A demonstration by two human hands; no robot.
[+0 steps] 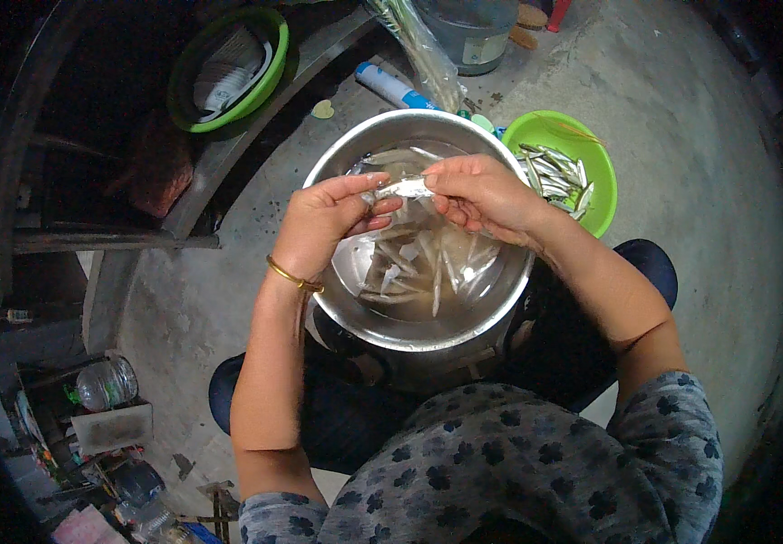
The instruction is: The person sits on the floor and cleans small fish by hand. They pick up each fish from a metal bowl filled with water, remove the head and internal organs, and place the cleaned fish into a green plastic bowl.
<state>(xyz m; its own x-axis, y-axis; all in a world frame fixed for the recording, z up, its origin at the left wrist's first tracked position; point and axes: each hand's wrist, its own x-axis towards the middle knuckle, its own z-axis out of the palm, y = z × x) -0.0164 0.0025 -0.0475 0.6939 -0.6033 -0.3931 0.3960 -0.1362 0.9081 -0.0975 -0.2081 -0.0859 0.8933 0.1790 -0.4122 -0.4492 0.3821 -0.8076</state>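
Observation:
Both my hands hold one small silvery fish (405,188) above a round steel basin (412,338). My left hand (337,207) pinches its left end, and a bangle circles that wrist. The right end is gripped between the thumb and fingers of my right hand (483,197). Below, cloudy water fills the basin, with several slender fish (437,282) lying in it. To the right of the basin, a lime-green plastic bowl (605,197) contains several more small silver fish (554,173).
The basin stands before my bent knees. Behind it are a blue-and-white tube (395,87), a plastic bag of green stalks (425,54) and a grey bucket (469,41). A green basin (279,75) sits on a ledge at upper left. Plastic bottles (109,383) clutter the lower left.

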